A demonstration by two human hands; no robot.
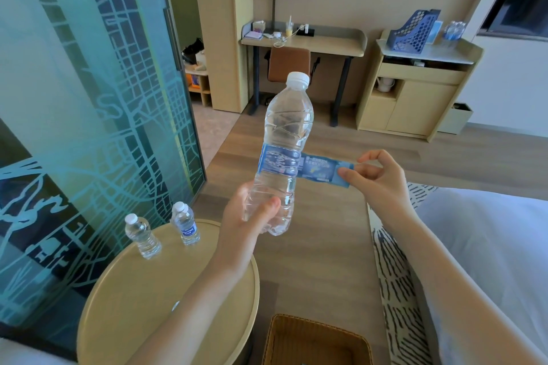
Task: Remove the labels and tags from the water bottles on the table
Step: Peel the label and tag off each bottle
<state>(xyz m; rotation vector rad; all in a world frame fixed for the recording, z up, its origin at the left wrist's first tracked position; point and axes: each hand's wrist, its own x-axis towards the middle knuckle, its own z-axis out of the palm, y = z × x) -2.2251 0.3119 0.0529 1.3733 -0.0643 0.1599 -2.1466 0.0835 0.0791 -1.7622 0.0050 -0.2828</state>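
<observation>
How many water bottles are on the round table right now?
3, it seems: a bare bottle at left, a labelled bottle to its right, and a third bottle mostly hidden behind that one.

1. One wide-angle camera, worn on the person's head, looked forward and down over both forearms.
2. It sat close to the hands: the left hand [246, 216], the right hand [382, 178], and the water bottle [284, 133] with its label [320, 170] filled mid-frame.
3. Below, the view took in the round bench [124, 305] at lower left, a wicker basket [314, 326] cut by the bottom edge and a bed [489, 246] at right.
4. Straight ahead, well apart from the hands, a desk [326, 47] stood against the far wall.
5. A patterned glass partition [74, 98] ran along the left edge.
</observation>
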